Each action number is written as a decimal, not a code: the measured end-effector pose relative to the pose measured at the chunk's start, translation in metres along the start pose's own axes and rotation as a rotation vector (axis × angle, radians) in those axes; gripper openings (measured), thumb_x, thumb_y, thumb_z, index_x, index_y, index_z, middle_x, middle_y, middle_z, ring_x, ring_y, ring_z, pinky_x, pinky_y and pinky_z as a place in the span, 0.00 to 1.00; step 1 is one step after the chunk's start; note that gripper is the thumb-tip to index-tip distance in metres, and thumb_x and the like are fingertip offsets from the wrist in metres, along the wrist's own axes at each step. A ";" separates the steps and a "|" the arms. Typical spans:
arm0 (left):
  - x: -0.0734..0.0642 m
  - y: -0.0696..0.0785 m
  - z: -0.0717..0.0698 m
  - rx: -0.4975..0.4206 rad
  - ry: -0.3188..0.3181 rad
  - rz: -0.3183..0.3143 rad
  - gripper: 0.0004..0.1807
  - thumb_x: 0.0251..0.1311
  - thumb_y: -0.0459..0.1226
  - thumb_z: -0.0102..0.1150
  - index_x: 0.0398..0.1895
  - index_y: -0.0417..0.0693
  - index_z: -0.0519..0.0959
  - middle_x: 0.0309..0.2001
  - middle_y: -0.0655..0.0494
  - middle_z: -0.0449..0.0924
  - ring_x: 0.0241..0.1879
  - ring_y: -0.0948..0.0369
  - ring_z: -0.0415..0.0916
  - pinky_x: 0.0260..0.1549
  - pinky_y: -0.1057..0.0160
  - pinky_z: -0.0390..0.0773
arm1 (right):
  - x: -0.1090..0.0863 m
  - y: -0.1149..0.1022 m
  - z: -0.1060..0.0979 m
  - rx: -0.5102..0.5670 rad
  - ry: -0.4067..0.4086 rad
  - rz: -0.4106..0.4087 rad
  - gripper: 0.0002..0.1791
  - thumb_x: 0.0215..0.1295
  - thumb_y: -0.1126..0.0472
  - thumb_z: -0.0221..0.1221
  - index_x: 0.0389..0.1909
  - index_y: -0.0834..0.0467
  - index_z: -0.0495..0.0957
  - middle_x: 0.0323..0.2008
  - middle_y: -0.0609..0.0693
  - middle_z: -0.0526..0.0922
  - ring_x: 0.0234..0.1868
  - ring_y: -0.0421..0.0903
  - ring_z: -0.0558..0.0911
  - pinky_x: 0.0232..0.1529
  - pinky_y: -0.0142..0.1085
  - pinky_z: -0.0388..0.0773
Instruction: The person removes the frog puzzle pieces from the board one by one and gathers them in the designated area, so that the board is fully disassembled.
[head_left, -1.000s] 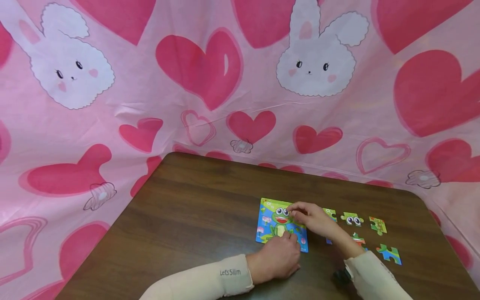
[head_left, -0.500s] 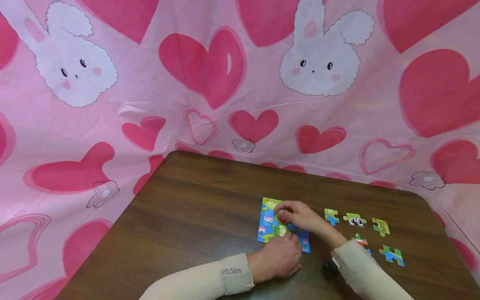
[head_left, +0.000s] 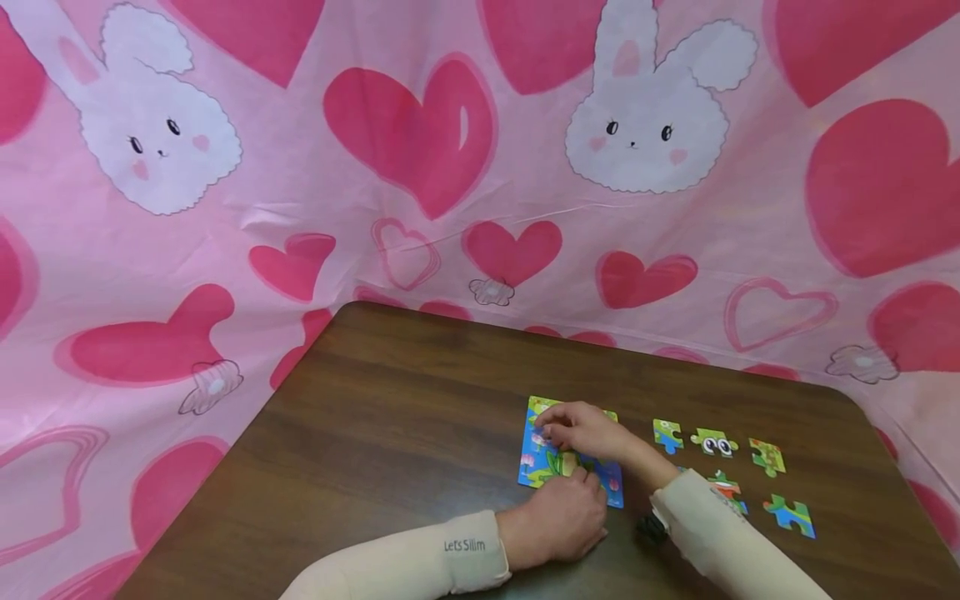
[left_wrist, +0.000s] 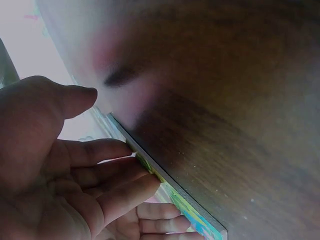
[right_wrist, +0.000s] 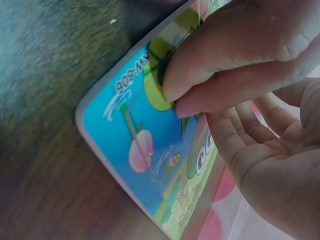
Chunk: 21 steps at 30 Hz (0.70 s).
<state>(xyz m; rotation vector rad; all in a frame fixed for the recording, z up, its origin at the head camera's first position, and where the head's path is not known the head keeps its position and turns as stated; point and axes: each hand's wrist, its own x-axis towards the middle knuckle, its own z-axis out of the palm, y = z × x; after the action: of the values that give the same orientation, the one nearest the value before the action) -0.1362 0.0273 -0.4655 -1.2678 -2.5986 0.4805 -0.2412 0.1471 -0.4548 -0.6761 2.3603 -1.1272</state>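
A square picture board with a green frog, pink flowers and blue water lies on the table, partly hidden by both hands. My left hand rests at its near edge; fingertips touch the frog's lower part in the right wrist view. In the left wrist view the left thumb stands apart from the other fingers. Over the board's upper part is my right hand, fingers bent loosely, with nothing seen between them. In the right wrist view the right hand is beside the printed frog eyes.
Several loose jigsaw pieces lie right of the board, among them one with cartoon eyes, a corner piece and a green-and-blue piece. The brown wooden table backs onto a pink cloth printed with hearts and rabbits.
My right hand has moved left across the board, from the frog's eyes to the flowers at the left side. My left hand has stayed at the near edge.
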 end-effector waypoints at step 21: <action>0.001 -0.004 -0.002 -0.066 -0.005 0.020 0.20 0.68 0.59 0.55 0.45 0.56 0.83 0.39 0.64 0.80 0.38 0.67 0.73 0.28 0.72 0.75 | -0.004 -0.003 0.003 -0.064 0.000 -0.042 0.10 0.71 0.64 0.59 0.48 0.58 0.84 0.37 0.51 0.86 0.32 0.41 0.77 0.33 0.30 0.75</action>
<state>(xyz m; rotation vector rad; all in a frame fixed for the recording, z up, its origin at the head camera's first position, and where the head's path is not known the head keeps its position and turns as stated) -0.1391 0.0263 -0.4621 -1.3163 -2.6282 0.4052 -0.2356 0.1457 -0.4533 -0.7511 2.4016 -1.0726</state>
